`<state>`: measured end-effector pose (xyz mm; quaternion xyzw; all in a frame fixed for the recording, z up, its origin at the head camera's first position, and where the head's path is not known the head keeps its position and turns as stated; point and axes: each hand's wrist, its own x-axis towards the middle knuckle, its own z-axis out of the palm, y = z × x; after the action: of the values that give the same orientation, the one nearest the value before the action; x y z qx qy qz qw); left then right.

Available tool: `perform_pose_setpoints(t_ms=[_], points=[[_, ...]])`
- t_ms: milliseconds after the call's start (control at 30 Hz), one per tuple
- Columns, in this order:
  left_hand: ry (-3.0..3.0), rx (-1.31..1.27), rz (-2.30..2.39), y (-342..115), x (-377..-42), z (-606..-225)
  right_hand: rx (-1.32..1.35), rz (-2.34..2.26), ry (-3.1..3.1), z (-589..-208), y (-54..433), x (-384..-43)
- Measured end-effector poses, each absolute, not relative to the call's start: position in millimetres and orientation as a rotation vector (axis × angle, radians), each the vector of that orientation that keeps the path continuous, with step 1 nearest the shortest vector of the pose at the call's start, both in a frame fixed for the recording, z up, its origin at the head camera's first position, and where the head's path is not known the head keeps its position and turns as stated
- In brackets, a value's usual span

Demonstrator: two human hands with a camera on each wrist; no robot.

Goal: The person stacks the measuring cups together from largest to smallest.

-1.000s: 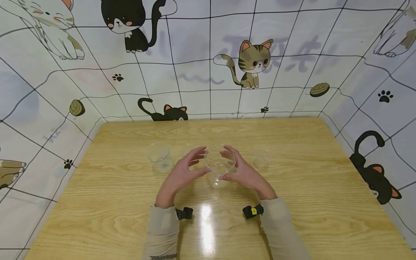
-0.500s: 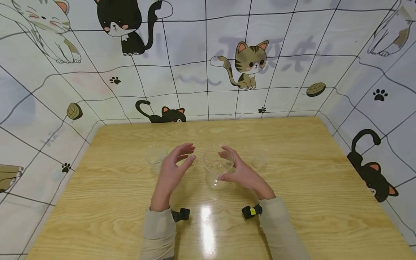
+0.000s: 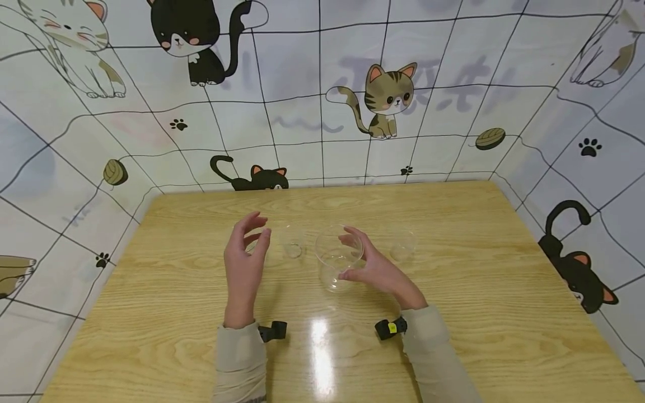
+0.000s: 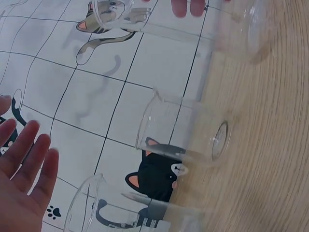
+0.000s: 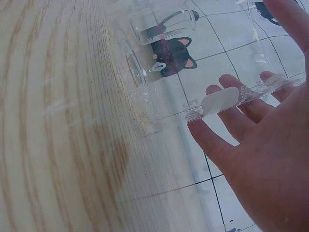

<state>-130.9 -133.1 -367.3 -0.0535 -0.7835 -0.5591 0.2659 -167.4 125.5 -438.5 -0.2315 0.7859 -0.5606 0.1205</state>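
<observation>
My right hand [image 3: 379,272] grips a clear glass beaker [image 3: 330,270] from its right side, upright at the middle of the table. In the right wrist view, fingers lie along its wall beside a white label patch [image 5: 220,100] and printed marks. My left hand [image 3: 244,260] is raised further left, thumb and fingers apart, with nothing held. It overlaps another beaker [image 4: 145,212], mostly hidden behind it in the head view. A smaller beaker [image 3: 293,242] stands between the two hands, a little further back.
One more small clear beaker [image 3: 403,248] stands behind and to the right of my right hand. The wood-grain table [image 3: 478,336] meets a cat-print cloth wall [image 3: 302,129] at its back edge. Black wrist cameras sit at both cuffs.
My left hand has come off the held beaker and moved left, to the left-hand beaker. My right hand keeps its grip on the middle beaker. The small beaker behind is now uncovered.
</observation>
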Motion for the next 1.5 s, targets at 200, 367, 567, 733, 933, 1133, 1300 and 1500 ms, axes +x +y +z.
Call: perform_pose_setpoints(t_ms=[200, 367, 567, 733, 933, 1133, 1300, 1500], points=[[-2.056, -0.087, -1.368, -144.9, -137.3, -374.3, -0.643, -1.636, 2.274, -426.8, 123.6, -164.2], [-2.102, -0.027, -1.257, -158.6, -148.8, -394.3, -0.665, -1.64, 2.301, -437.1, 123.7, -168.1], [-2.167, 0.035, -1.185, -161.3, -150.7, -400.4, -0.66, -1.615, 2.306, -434.3, 123.8, -165.1], [-2.222, 0.115, -1.085, -163.5, -153.7, -405.0, -0.649, -1.624, 2.272, -419.5, 122.0, -159.3], [-2.298, 0.253, -1.076, -164.8, -155.0, -410.9, -0.629, -1.612, 2.272, -405.8, 120.8, -154.8], [-2.364, 0.367, -1.139, -165.7, -155.5, -414.1, -0.589, -1.606, 2.271, -404.6, 121.3, -155.0], [-2.387, 0.444, -1.19, -165.7, -156.0, -416.0, -0.59, -1.614, 2.265, -405.7, 121.7, -155.9], [-2.375, 0.493, -1.214, -167.2, -157.0, -421.4, -0.587, -1.598, 2.288, -407.5, 122.0, -155.1]])
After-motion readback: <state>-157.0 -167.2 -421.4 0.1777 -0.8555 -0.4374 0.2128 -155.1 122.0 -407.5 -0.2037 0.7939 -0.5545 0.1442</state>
